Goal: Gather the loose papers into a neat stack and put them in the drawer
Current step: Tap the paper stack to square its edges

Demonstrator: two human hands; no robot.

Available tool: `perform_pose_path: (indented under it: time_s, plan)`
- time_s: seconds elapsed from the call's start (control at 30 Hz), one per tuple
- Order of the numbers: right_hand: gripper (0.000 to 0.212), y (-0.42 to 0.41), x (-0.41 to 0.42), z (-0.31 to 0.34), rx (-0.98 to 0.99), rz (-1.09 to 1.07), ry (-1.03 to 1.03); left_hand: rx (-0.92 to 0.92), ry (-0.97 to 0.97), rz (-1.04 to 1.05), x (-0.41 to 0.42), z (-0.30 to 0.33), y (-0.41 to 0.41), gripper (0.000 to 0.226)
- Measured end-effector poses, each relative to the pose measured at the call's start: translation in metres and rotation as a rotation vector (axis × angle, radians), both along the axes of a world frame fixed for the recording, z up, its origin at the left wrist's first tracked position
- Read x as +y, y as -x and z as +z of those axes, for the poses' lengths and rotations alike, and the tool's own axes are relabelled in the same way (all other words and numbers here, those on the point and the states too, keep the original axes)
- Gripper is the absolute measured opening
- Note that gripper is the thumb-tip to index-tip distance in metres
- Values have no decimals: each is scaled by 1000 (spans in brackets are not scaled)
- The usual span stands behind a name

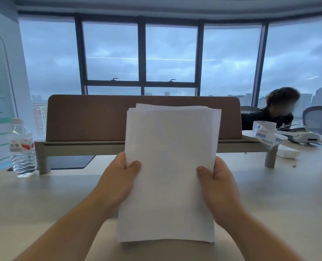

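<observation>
Clear plastic water bottle (22,147) with red-and-white label on the pale bench (43,200), beside a brown divider panel (85,117).

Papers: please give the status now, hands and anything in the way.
Left hand and right hand grip the paper stack upright over the desk. Top edges uneven. No drawer in view.

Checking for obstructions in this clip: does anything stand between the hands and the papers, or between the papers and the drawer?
Nothing between them: left hand and right hand already grip the papers upright above the desk. No drawer is visible, so that path cannot be judged.
</observation>
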State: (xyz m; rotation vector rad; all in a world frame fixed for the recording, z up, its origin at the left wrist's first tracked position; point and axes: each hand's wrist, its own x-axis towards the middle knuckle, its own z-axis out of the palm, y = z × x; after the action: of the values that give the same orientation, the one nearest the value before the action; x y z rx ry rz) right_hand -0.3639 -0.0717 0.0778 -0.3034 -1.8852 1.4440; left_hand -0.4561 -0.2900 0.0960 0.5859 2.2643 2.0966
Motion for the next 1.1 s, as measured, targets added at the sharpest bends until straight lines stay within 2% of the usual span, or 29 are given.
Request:
perform_pose_path:
  time_s: [0.1, 0.2, 0.3, 0.4, 0.57, 0.73, 0.83, 0.93, 1.1]
  plan:
    - [16, -4, -6, 9, 56, -44, -111, 77, -73, 44, 4, 5, -5, 26]
    - [20, -8, -7, 21, 130, -58, -126, 149, -147, 29, 6, 21, -12, 33]
    - [27, -10, -7, 25, 177, -15, -60, 148, -187, 14, 9, 28, -16, 19]
    - [27, -8, -9, 16, 189, 6, 31, 114, -213, 99, 11, 16, -14, 12]
    - [14, -4, -14, 3, 115, -6, -26, 144, -166, 154, 16, -1, -15, 9]
    - [11, -4, -14, 10, 156, -70, -46, 241, -100, 183, 16, 13, -19, 5]
    - [13, -6, -11, 19, 188, -39, -4, 204, -119, 137, 13, 22, -16, 6]
    - [13, -7, -12, 13, 133, 5, 15, 140, -133, 137, 14, 18, -17, 13]
    - [11, -6, -19, 2, 76, -5, 12, 170, -98, 175, 16, 12, -17, 9]
